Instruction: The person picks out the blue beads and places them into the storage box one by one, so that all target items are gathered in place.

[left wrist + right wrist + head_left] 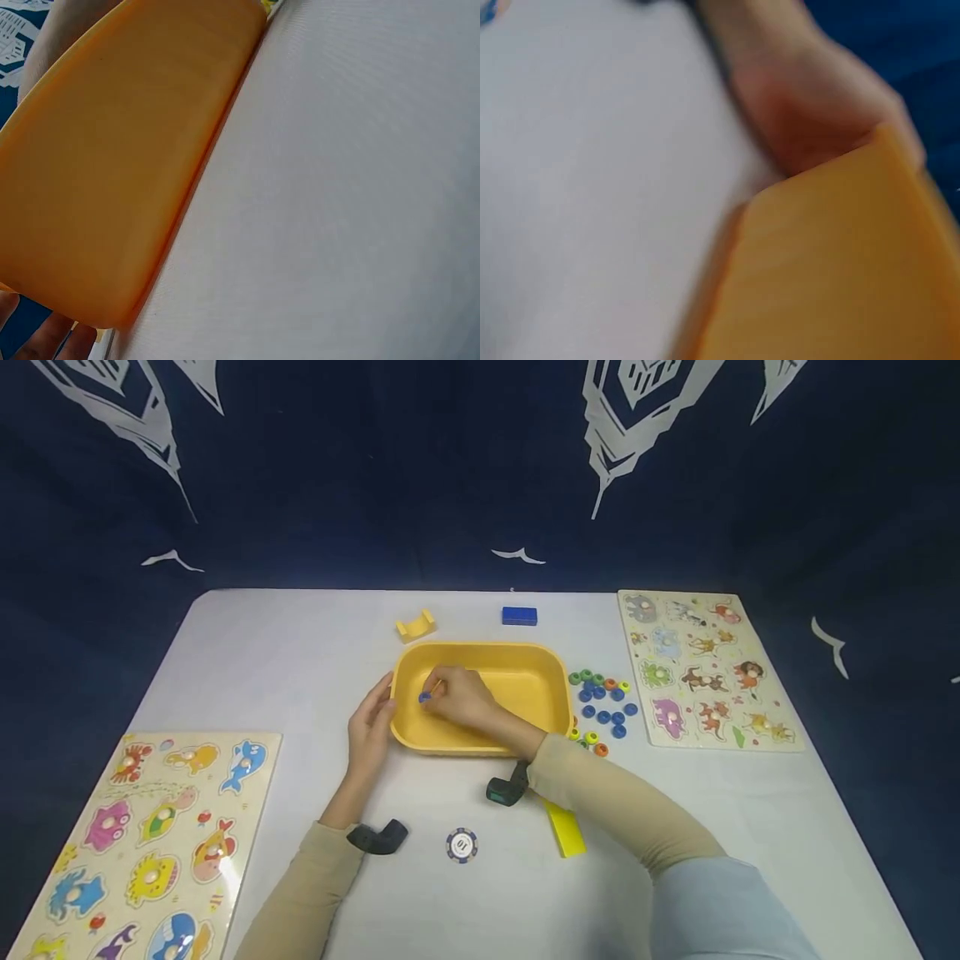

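Note:
In the head view, my right hand (460, 695) reaches into the yellow tray (525, 675) near its left end. Its thumb and fingers pinch a blue bead (425, 697) just above the tray floor; the fingers partly hide it. My left hand (370, 727) rests against the tray's left outer wall with its fingers extended along it. Some of its fingertips (46, 339) show past the tray corner in the left wrist view. The right wrist view is blurred; the tray wall (832, 255) fills its lower right, with the left hand behind it.
Blue, green, orange and yellow beads (602, 714) lie right of the tray. Behind stand a yellow curved block (416, 626) and a blue block (519, 616). Picture puzzle boards lie left (161, 835) and right (705, 672). A poker chip (461, 845) and yellow block (566, 831) lie in front.

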### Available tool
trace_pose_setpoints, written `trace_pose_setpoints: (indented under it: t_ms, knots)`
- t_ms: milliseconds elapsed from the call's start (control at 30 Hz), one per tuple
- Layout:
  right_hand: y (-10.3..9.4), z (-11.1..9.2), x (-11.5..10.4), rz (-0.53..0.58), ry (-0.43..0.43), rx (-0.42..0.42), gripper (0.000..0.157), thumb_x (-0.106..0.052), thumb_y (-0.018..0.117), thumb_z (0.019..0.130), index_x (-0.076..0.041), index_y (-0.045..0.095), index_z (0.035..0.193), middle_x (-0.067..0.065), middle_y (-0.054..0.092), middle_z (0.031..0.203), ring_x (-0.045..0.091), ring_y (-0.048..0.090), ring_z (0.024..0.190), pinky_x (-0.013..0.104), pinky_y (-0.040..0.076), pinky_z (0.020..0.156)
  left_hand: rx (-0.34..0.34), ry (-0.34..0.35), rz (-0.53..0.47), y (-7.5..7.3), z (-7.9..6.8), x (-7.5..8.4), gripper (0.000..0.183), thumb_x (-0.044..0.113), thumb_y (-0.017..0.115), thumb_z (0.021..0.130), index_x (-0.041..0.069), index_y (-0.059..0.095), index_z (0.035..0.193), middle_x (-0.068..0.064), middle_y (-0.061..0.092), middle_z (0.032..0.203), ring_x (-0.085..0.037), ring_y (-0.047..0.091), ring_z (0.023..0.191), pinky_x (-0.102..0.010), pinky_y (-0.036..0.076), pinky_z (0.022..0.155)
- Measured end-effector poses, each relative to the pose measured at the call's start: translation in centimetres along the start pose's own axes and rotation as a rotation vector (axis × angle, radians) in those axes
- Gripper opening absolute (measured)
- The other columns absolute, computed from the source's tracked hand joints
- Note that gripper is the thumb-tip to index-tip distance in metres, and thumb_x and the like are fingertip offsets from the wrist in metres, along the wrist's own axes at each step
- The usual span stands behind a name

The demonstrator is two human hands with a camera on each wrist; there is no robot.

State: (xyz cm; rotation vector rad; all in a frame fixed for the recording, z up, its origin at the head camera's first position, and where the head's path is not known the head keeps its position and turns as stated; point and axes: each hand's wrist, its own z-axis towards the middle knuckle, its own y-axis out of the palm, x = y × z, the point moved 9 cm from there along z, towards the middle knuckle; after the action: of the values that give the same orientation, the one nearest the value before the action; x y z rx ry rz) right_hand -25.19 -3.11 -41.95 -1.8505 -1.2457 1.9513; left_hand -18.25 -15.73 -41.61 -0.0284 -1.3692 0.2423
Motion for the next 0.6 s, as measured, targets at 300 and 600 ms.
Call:
trace_pose_setpoints:
  t_ms: [300,600]
  knots:
    - [2.0,0.9,0.0,-0.098,-0.008,-0.078,0.022,-0.021,0.069,0.075,-0.013,0.063,0.094,-0.004,0.063,0.074,0.009,0.053,0.065,0.018,0.042,0.054,0.013,0.019,0.004,0.1,0.2,0.4,0.039,0.010,0.043,0.092,0.003,0.042,0.131,-0.025,0.052,0.114,-0.034,0.049,0.104,-0.011,0.041,0.082]
    - [-3.3,-3.7,-2.0,-0.076,-0.173,0.184,0.026,-0.019,0.067,0.077,-0.015,0.063,0.103,-0.008,0.061,0.074,0.007,0.049,0.057,0.020,0.039,0.049,0.033,-0.004,0.000,-0.1,-0.2,0.2,0.039,0.011,0.045,0.092,0.005,0.044,0.130,-0.024,0.053,0.114,-0.034,0.050,0.103,-0.009,0.041,0.080]
